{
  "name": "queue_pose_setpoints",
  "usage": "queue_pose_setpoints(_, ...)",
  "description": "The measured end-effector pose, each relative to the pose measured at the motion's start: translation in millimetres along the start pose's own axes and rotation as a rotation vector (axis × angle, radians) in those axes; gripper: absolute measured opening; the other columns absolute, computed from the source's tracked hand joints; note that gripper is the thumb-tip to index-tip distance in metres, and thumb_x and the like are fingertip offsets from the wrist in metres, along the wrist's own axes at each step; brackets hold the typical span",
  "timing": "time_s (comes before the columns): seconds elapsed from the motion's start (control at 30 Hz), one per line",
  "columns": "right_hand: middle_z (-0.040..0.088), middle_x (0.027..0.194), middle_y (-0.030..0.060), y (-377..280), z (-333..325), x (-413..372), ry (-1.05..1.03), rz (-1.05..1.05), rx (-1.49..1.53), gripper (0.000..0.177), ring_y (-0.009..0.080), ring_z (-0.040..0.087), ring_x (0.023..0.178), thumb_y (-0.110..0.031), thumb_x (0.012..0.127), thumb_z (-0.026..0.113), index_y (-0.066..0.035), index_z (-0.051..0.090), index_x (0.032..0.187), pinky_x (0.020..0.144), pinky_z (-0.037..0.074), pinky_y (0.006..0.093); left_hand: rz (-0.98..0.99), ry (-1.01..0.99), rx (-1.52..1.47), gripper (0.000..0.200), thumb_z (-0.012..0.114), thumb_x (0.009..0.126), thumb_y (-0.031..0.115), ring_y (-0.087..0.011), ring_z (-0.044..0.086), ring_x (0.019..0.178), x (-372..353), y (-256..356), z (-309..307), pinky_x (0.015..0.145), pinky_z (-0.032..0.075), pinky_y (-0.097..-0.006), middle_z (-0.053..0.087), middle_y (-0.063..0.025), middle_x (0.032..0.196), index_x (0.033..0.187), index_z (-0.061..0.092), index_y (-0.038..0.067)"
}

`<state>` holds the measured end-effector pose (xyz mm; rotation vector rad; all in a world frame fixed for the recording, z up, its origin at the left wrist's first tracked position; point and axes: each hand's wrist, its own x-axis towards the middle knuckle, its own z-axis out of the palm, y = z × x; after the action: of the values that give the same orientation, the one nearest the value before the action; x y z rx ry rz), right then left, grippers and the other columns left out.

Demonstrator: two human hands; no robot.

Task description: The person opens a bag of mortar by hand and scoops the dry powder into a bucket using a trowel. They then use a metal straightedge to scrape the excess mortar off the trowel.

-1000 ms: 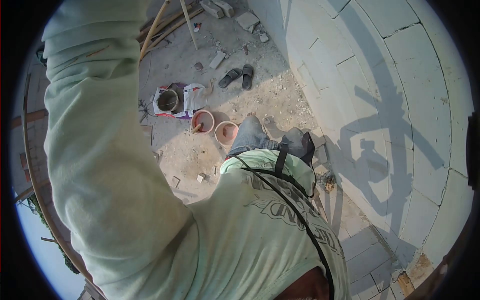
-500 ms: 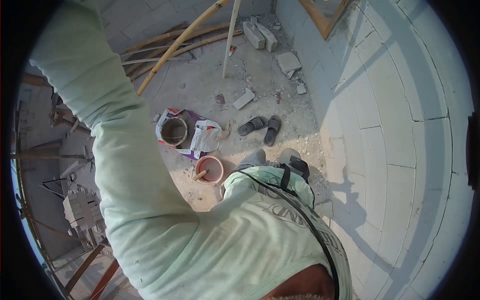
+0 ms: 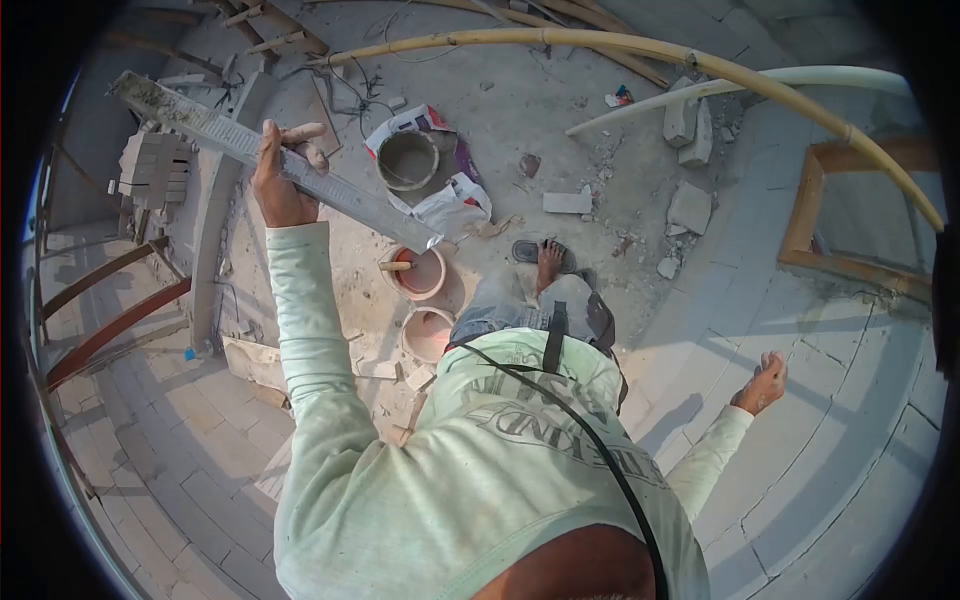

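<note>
A long metal straightedge (image 3: 345,196) slants across the upper left, with wet mortar (image 3: 150,92) on its far end. My left hand (image 3: 285,180) is closed around it near the middle, thumb up along one side and fingers at the other. Its lower end overlaps the pink bucket (image 3: 420,275) in this view. My right hand (image 3: 762,385) is out at the right, in front of the block wall (image 3: 800,440), its fingers curled together with nothing showing in them.
A mortar-filled bucket (image 3: 408,161) stands on torn sacks (image 3: 455,205). A wooden handle (image 3: 395,266) sticks out of the pink bucket; another pink container (image 3: 428,332) is nearby. Bare toes (image 3: 550,262) are beside a sandal (image 3: 524,251). A bamboo pole (image 3: 600,38) crosses above broken blocks (image 3: 690,207).
My left arm has come down from high across the view, and the straightedge now shows in that hand. My right hand has come into view. A foot has moved to the sandals.
</note>
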<state>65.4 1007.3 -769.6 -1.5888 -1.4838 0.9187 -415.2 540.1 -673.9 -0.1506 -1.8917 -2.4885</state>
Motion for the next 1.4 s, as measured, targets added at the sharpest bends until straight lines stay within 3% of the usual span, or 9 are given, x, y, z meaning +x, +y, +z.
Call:
queue_pose_setpoints(0.1,0.062,0.105,0.0185,25.4,143.2,-26.7,-0.665,-0.517,-0.395,0.032,0.0304,0.063,0.094,-0.019,0.088,0.061,0.002,0.061,0.113,0.085,0.047,0.0354,-0.093,0.250,0.329,0.034,0.053,0.095,0.035,-0.0153,0.053,0.047,-46.2,15.1,-89.0,0.041,0.042,-0.0244,0.066,-0.0222,0.082,0.083,0.054,0.003)
queue_pose_setpoints(0.13,0.062,0.103,0.0194,9.0,172.7,-41.7,-0.878,-0.550,-0.376,0.030,0.0353,0.061,0.095,-0.020,0.088,0.062,0.000,0.062,0.110,0.085,0.047,0.0376,-0.098,0.295,0.344,0.034,0.053,0.095,0.035,-0.0153,0.053,0.047,-66.7,21.5,-109.5,0.041,0.042,-0.0244,0.066,-0.0222,0.082,0.083,0.054,0.003)
queue_pose_setpoints(0.2,0.062,0.104,0.0199,-2.6,220.8,-57.6,-1.045,-0.773,-0.404,0.031,0.0373,0.060,0.096,-0.021,0.087,0.063,0.000,0.063,0.109,0.084,0.048,0.0406,-0.212,0.448,0.469,0.034,0.056,0.093,0.035,-0.0150,0.053,0.044,-107.1,33.9,-141.6,0.039,0.041,-0.0249,0.067,-0.0198,0.080,0.080,0.056,0.004)
queue_pose_setpoints(0.3,0.061,0.106,0.0210,-14.8,265.6,-62.1,-1.200,-0.958,-0.503,0.032,0.0398,0.060,0.096,-0.023,0.086,0.063,-0.002,0.063,0.110,0.084,0.048,0.0430,-0.349,0.601,0.374,0.035,0.059,0.092,0.037,-0.0157,0.052,0.042,-159.1,25.1,-176.1,0.037,0.040,-0.0258,0.067,-0.0207,0.079,0.080,0.053,0.004)
queue_pose_setpoints(0.67,0.062,0.102,0.0226,-22.1,338.1,-102.0,-1.411,-1.078,-0.899,0.033,0.0398,0.062,0.089,-0.024,0.085,0.063,-0.001,0.063,0.109,0.079,0.049,0.0448,-0.759,0.900,0.244,0.034,0.062,0.088,0.035,-0.0149,0.051,0.038,-275.0,-109.7,-233.7,0.034,0.039,-0.0266,0.067,-0.0180,0.073,0.077,0.055,0.004)
queue_pose_setpoints(1.03,0.064,0.098,0.0218,-78.6,433.7,-196.5,-1.333,-1.235,-0.875,0.032,0.0371,0.064,0.085,-0.025,0.085,0.063,-0.001,0.064,0.107,0.077,0.050,0.0427,-0.957,0.898,0.119,0.036,0.061,0.089,0.036,-0.0164,0.052,0.038,-269.8,-165.8,-274.8,0.032,0.038,-0.0277,0.067,-0.0193,0.073,0.085,0.057,0.000)
queue_pose_setpoints(1.1,0.063,0.100,0.0202,-91.4,445.1,-221.5,-1.443,-1.053,-0.794,0.032,0.0387,0.063,0.089,-0.026,0.086,0.061,-0.003,0.064,0.108,0.079,0.049,0.0444,-0.949,0.922,0.108,0.035,0.061,0.089,0.035,-0.0165,0.052,0.038,-258.4,-161.5,-277.9,0.033,0.038,-0.0278,0.067,-0.0194,0.072,0.085,0.057,0.000)
queue_pose_setpoints(1.33,0.064,0.104,0.0207,-99.2,538.2,-287.5,-1.668,-1.220,-0.767,0.036,0.0360,0.065,0.088,-0.029,0.087,0.060,0.000,0.063,0.108,0.080,0.050,0.0401,-0.940,1.057,0.030,0.034,0.060,0.090,0.032,-0.0166,0.050,0.037,-278.7,-188.8,-262.7,0.033,0.038,-0.0278,0.067,-0.0184,0.071,0.086,0.058,-0.002)
queue_pose_setpoints(1.4,0.065,0.105,0.0211,-80.9,584.7,-309.1,-1.813,-1.043,-0.734,0.042,0.0306,0.067,0.089,-0.033,0.088,0.059,0.003,0.061,0.111,0.080,0.050,0.0377,-0.924,1.084,-0.013,0.036,0.060,0.089,0.034,-0.0162,0.049,0.036,-305.6,-194.8,-245.2,0.034,0.038,-0.0275,0.067,-0.0164,0.070,0.086,0.059,-0.001)
